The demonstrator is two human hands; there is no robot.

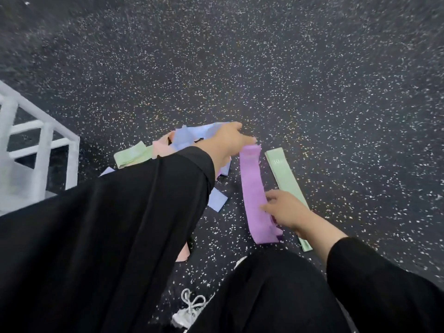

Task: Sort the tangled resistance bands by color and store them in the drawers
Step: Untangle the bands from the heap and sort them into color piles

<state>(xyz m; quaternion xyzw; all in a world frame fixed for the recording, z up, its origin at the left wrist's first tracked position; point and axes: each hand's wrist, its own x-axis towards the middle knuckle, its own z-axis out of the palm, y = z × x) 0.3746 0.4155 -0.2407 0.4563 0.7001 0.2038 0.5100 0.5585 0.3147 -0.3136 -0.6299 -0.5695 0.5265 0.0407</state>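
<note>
Head view: flat purple fabric resistance band (255,195) lies centre-right on the dark speckled rubber floor (312,92), long axis running near-to-far, just beside a flat mint-green fabric band (287,181) on its right. Left hand (228,143) pinches the purple band's far end; right hand (286,211) fingers curl on its near part, looks like a pinch. Tangled pile of blue, pink and green bands (168,145) sits left of it, nearer the left hand. White drawer frame (43,150) at frame left.
</note>
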